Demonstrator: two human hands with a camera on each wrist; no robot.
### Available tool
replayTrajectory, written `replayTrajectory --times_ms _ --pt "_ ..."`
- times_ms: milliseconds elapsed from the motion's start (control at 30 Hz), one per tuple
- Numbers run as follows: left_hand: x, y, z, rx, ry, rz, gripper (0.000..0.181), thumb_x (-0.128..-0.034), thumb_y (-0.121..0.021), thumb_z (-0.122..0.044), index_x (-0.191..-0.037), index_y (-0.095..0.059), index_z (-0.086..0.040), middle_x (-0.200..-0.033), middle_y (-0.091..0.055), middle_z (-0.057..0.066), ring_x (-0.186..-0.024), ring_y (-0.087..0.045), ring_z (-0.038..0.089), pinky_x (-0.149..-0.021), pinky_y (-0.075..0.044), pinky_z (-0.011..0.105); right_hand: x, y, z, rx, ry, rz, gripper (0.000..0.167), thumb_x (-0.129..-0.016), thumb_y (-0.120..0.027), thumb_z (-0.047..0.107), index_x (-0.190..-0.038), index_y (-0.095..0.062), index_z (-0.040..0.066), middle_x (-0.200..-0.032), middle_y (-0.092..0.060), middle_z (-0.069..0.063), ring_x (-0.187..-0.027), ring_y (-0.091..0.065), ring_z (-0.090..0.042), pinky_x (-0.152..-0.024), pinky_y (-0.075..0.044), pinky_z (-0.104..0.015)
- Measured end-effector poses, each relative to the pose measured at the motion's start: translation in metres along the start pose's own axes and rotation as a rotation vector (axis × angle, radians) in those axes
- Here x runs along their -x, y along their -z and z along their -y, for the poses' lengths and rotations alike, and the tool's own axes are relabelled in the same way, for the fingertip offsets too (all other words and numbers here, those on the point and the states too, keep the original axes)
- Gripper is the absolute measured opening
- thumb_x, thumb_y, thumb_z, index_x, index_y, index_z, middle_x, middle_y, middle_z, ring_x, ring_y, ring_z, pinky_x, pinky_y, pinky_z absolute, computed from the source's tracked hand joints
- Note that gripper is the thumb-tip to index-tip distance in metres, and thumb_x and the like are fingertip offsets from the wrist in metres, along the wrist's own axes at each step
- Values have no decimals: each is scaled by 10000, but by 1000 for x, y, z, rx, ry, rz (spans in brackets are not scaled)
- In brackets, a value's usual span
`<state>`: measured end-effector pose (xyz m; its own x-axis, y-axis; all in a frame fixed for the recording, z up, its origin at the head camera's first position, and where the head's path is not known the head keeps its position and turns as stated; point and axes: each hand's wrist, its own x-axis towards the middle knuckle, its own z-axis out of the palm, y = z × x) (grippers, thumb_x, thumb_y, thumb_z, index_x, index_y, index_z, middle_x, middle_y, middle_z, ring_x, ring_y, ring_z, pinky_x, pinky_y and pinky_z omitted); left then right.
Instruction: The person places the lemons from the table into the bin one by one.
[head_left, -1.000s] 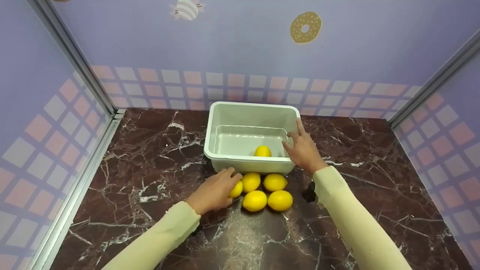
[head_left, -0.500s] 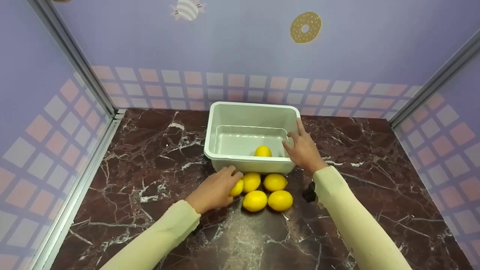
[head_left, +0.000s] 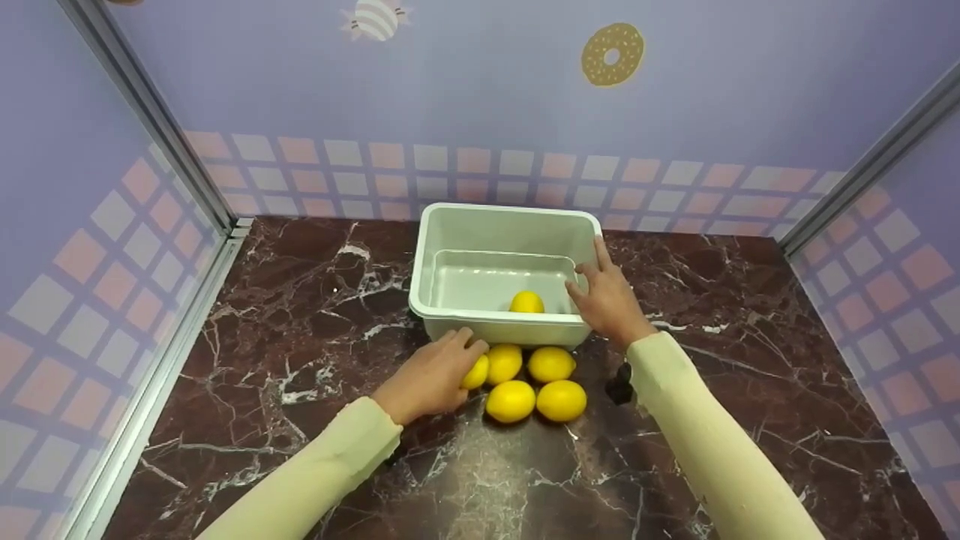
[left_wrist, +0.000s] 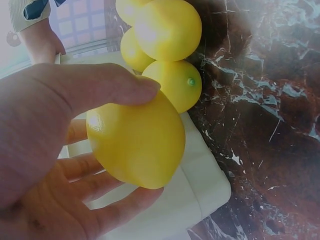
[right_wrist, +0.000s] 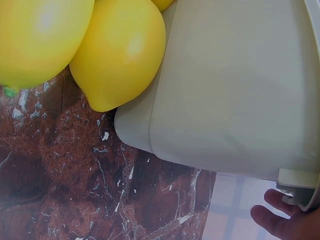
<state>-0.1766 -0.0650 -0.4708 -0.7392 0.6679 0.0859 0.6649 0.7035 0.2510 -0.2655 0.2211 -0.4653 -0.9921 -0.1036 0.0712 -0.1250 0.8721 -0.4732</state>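
My left hand holds a lemon just in front of the white bin. In the left wrist view the thumb presses the top of this lemon and the fingers curl beneath it. Several other lemons sit in a cluster to its right, before the bin's front wall. One lemon lies inside the bin. My right hand grips the bin's right rim; in the right wrist view its fingertips show at the bin's edge.
A dark marbled tabletop carries everything. Behind the bin stands a purple wall with pink and white squares. Side panels with metal rails flank the table left and right. A small black object shows beside the right wrist.
My left hand has shifted very slightly up and to the right with its lemon. My right hand, the bin and the other lemons look unmoved.
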Motion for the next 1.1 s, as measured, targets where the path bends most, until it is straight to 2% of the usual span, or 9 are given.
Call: replayTrajectory --times_ms 133,833,1100 --pt "0 2 0 3 -9 -13 563 -667 -791 -93 -1178 -556 -76 -1079 -537 92 -939 -523 250 -820 -520 384 1 0 0 -8 2 -3 452 -955 -544 318 -1223 -602 -41 -1632 -65 -139 -1340 -384 -462 -1116 -320 -553" --pt "-3 6 -2 -13 -1 -3 566 -677 -792 -100 -1193 -558 -82 -1117 -537 100 -971 -532 254 -854 -528 386 1 0 1 2 -7 -6 437 -950 -548 314 -1217 -602 -28 -1634 -66 -127 -1334 -388 -452 -1127 -308 -549" --pt "-3 11 -4 -11 -13 -21 540 -677 -760 -76 -1176 -556 -78 -1106 -540 106 -945 -530 257 -798 -532 399 1 1 1 12 -13 11 440 -959 -532 326 -1226 -597 -17 -1636 -48 -124 -1328 -391 -447 -1113 -322 -551"
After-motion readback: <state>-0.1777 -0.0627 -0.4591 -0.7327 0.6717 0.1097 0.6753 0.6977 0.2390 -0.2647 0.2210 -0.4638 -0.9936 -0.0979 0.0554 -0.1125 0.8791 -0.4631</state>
